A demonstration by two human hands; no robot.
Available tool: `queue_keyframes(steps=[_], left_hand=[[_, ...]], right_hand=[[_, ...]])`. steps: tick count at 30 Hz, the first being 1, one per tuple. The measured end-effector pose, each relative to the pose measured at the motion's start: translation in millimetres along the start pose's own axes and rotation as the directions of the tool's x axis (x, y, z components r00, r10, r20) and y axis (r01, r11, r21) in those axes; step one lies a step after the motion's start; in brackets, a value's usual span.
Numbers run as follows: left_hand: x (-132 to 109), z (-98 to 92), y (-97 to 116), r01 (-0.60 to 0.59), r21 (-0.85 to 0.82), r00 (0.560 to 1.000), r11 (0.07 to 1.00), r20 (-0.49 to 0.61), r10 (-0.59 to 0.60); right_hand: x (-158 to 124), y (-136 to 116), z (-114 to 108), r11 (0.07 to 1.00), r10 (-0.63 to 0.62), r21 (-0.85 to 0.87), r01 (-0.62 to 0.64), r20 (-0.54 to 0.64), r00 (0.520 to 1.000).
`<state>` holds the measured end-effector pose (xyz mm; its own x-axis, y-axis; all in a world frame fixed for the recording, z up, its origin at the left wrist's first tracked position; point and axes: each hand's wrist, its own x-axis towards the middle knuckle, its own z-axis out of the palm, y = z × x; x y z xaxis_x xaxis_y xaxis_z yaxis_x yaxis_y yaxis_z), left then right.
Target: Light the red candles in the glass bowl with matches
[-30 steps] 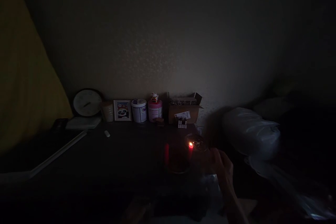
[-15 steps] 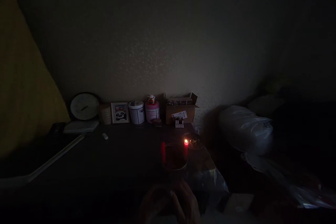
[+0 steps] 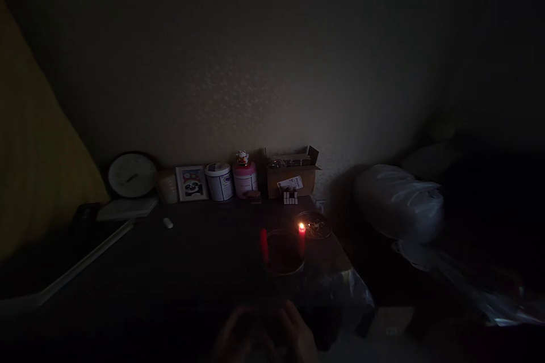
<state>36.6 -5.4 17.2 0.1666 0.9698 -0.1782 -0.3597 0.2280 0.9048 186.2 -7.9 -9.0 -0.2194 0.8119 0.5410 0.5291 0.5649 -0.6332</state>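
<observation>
My left hand and my right hand are close together at the bottom edge, in front of the table. Both are dim and blurred, with fingers curled towards each other. Whatever lies between them is lost in the dark. Beyond them a round glass dish stands on the table. A lit red candle rises at its right side, and an unlit red candle at its left. Behind the lit candle is a second round dish with small pale sticks in it.
Along the wall stand a round clock, a panda picture, a white tin, a pink tin with a cat figurine, and an open cardboard box. Small white boxes sit before it. A white plastic bag lies right.
Both hands have moved slightly left and down, and the right-hand fingers show less. The view has shifted a little. The right candle still burns; the left one stays unlit.
</observation>
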Motion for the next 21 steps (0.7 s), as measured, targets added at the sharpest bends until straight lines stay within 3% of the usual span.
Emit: queue_keyframes(steps=[5,10,16,21], left_hand=[[0,-10.6,7,0.033,0.093,0.997,0.995,0.070,-0.040],[3,-15.7,6,0.034,0.080,0.998,0.996,0.044,-0.037],[6,-19.3,-3,0.051,0.053,0.999,0.997,0.015,-0.052],[1,-28.2,-13,0.058,-0.152,0.997,0.987,-0.044,-0.066]], right_hand=[[1,-5,-6,0.998,0.064,-0.031,-0.063,0.035,0.997],[3,-13,-13,0.994,0.103,-0.042,-0.100,0.092,0.990],[4,-16,-15,0.982,0.155,0.096,-0.161,0.063,0.986],[2,-23,-13,0.963,0.167,0.219,-0.159,-0.019,0.986]])
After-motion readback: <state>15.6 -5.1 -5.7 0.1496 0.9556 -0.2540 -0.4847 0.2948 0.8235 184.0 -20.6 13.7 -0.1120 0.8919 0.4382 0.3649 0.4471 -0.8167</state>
